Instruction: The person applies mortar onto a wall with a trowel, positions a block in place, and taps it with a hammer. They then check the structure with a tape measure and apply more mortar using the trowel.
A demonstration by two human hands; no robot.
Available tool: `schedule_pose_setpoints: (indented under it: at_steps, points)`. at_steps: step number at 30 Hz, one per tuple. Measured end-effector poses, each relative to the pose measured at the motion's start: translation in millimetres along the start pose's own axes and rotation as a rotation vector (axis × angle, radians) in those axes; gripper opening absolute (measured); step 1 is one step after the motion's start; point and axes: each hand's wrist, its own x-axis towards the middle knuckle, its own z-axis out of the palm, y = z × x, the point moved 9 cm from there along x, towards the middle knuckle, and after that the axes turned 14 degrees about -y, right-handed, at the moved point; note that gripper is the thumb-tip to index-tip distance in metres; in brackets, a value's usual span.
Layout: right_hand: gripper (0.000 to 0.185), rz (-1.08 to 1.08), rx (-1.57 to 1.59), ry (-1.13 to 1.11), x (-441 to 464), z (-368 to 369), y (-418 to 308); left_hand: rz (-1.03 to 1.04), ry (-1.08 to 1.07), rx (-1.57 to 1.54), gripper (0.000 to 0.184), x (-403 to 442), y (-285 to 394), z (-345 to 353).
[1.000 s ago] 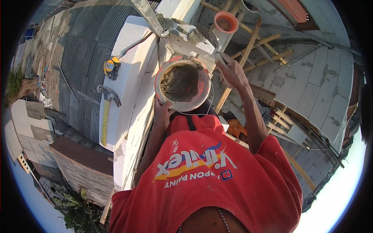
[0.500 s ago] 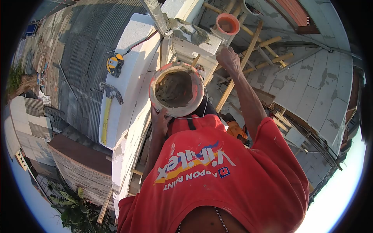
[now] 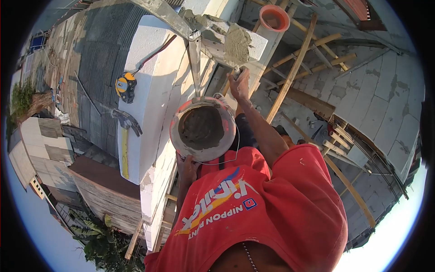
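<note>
My left hand point(image 3: 186, 167) grips the near side of a bucket point(image 3: 229, 131), which has a thin wire handle. Inside the bucket lies grey wet mortar point(image 3: 199, 129). With its fingers wrapped round the handle, my right hand point(image 3: 240, 84) holds a trowel point(image 3: 236, 69) beyond the bucket. The trowel's blade is hidden by a patch of wet mortar point(image 3: 238, 43) at the end of a white block point(image 3: 257, 44). I cannot tell whether the blade touches the block.
A yellow tape measure point(image 3: 126, 86) and a yellow-handled claw hammer point(image 3: 125, 149) lie on the white wall top point(image 3: 147, 50) to the left. A metal bar point(image 3: 195, 63) stands beyond my bucket. An orange bucket point(image 3: 275, 18) and wooden poles point(image 3: 294, 68) are at the right, above a drop.
My right hand has swung left and nearer, from beside the orange bucket to the block's end. The trowel and fresh mortar now show there. My left hand still holds the mortar bucket.
</note>
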Motion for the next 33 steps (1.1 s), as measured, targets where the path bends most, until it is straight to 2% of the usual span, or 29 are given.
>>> schedule_pose_setpoints:
  at_steps: [2, 3, 6, 7, 9, 11, 12, 14, 15, 17, 19, 20, 22, 25, 27, 30, 33]
  points:
    - [0.056, -0.074, 0.011, 0.129, 31.9, 14.3, -3.1, -0.001, 0.02, 0.02, 0.073, -2.8, 0.5, -3.5]
    - [0.055, -0.079, -0.167, 0.249, 43.2, 28.6, 7.7, -0.024, 0.048, 0.038, 0.072, -8.4, -1.8, -9.3]
    - [0.054, -0.05, 0.038, 0.15, 56.8, 63.9, 31.3, -0.05, 0.065, 0.032, 0.072, -9.6, -8.9, -17.6]
    - [0.052, -0.052, 0.013, 0.114, 48.7, 67.6, 32.4, -0.06, 0.064, 0.051, 0.072, -9.7, -10.0, -19.5]
    - [0.044, -0.169, -0.104, 0.2, 28.6, 74.3, 31.6, -0.027, 0.008, 0.176, 0.073, -4.1, -10.2, -23.3]
    - [0.041, -0.043, 0.023, 0.032, 9.5, 96.4, 64.6, 0.005, -0.046, 0.281, 0.074, -1.8, -10.8, -25.7]
    - [0.047, -0.004, -0.021, -0.055, -2.6, 88.8, 61.8, 0.004, -0.052, 0.278, 0.075, 1.1, -9.4, -23.7]
    - [0.061, 0.073, -0.108, -0.229, -39.1, 61.6, 54.3, -0.086, 0.033, 0.048, 0.076, 3.1, -5.2, -11.2]
    - [0.061, 0.032, -0.105, -0.162, -54.9, 45.8, 52.4, -0.095, 0.032, 0.039, 0.076, 4.1, -4.7, -8.5]
    - [0.057, -0.084, -0.187, -0.104, -82.6, 23.1, 72.1, -0.105, 0.024, 0.025, 0.076, 9.3, -2.0, -5.3]
    - [0.044, -0.163, -0.255, -0.153, -102.1, 5.9, 69.2, -0.1, -0.007, 0.101, 0.076, 12.7, -6.7, -13.3]
    - [0.034, -0.165, -0.244, -0.188, -105.5, -23.0, 29.3, -0.101, -0.024, 0.141, 0.077, 15.4, -8.6, -15.2]
    - [0.033, -0.075, -0.027, -0.261, -94.6, -51.7, -4.5, -0.128, -0.028, 0.051, 0.076, 18.1, -2.5, -3.8]
    - [0.057, 0.167, 0.563, -0.419, -52.5, -31.3, -10.8, -0.168, -0.021, 0.037, 0.076, 17.2, -3.0, 2.5]
    - [0.059, 0.178, 0.786, -0.524, -17.2, -12.3, -29.6, -0.169, -0.032, 0.06, 0.076, 19.1, -1.5, 2.3]
    - [0.057, 0.158, 0.87, -0.524, 14.6, 2.7, -30.3, -0.166, -0.05, 0.075, 0.076, 19.5, -0.3, 0.9]
    - [0.061, 0.223, 0.929, -0.553, 5.5, 10.4, -20.7, -0.16, -0.032, 0.086, 0.077, 20.0, 6.5, 5.8]
